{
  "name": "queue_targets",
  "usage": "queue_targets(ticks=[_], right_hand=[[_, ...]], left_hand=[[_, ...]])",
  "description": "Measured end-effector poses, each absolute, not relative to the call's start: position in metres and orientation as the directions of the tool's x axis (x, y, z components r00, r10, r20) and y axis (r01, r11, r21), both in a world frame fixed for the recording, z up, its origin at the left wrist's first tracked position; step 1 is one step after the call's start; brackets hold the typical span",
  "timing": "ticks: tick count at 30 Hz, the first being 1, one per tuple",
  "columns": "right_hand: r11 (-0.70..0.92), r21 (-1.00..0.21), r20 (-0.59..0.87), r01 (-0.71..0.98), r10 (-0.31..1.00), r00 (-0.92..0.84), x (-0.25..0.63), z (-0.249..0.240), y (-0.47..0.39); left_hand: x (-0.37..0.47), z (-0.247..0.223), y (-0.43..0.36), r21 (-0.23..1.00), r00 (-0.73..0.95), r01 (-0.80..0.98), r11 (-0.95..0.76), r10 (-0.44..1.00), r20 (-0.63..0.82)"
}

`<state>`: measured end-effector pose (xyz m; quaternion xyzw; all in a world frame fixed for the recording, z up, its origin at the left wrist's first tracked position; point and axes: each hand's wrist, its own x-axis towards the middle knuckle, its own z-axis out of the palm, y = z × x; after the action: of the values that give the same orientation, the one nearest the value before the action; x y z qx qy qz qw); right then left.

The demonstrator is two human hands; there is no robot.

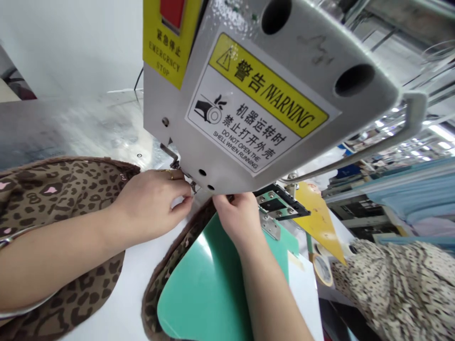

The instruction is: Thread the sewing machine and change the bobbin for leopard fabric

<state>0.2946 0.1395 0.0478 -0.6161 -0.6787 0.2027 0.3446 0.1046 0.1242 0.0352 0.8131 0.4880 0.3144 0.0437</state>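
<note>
My left hand [156, 201] is closed in a pinch at the lower left edge of the sewing machine head [199, 156], close to its needle parts. What its fingertips hold, if anything, is too small to make out. My right hand [238, 215] has curled fingers just under the head, their tips partly hidden by it. Its thumb is beside the brown trimmed edge of a leopard-print fabric piece [156, 289]. A green plastic template [202, 279] lies over that piece, beneath my right forearm. Another leopard-print piece [85, 184] with dark trim spreads under my left forearm.
The bulky head carries a warning label [259, 104] and a yellow emergency stop plate [165, 47]. At right are a metal clamp frame [280, 203], a yellow sheet [318, 213], a tape roll [323, 270] and heaped spotted fabric [398, 279]. White tabletop [131, 289] shows between the pieces.
</note>
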Motion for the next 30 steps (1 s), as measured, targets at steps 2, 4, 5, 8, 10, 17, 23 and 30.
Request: queue_targets(ticks=[2,4,5,8,10,17,23,30], right_hand=[[0.086,-0.810,0.166,0.581,0.982,0.086,0.302,0.050,0.141],[0.005,-0.914,0.077,0.407,0.984,0.161,0.308,0.053,0.142],[-0.040,-0.956,0.014,0.292,0.983,0.181,0.310,0.056,0.143],[-0.160,-0.981,-0.178,-0.110,0.967,0.180,0.313,0.065,0.145],[-0.218,-0.932,-0.270,-0.290,0.950,0.155,0.313,0.070,0.145],[-0.150,-0.955,-0.181,-0.257,0.979,0.098,0.315,0.074,0.143],[-0.097,-0.980,-0.074,0.173,0.988,0.137,0.324,0.069,0.145],[0.152,-0.503,0.113,0.851,0.987,-0.110,0.358,0.091,0.105]], left_hand=[[0.105,0.034,0.125,0.396,0.297,0.770,-0.500,0.831,0.471],[0.104,0.033,0.126,0.405,0.275,0.770,-0.493,0.829,0.486],[0.104,0.032,0.127,0.407,0.267,0.770,-0.491,0.828,0.493],[0.104,0.033,0.128,0.421,0.260,0.767,-0.484,0.834,0.486],[0.104,0.035,0.128,0.447,0.261,0.770,-0.455,0.864,0.430],[0.105,0.038,0.126,0.514,0.307,0.738,-0.436,0.896,0.319],[0.109,0.024,0.123,0.515,0.556,0.504,-0.694,0.716,0.422],[0.119,0.001,0.117,0.443,0.625,0.416,-0.794,0.604,0.495]])
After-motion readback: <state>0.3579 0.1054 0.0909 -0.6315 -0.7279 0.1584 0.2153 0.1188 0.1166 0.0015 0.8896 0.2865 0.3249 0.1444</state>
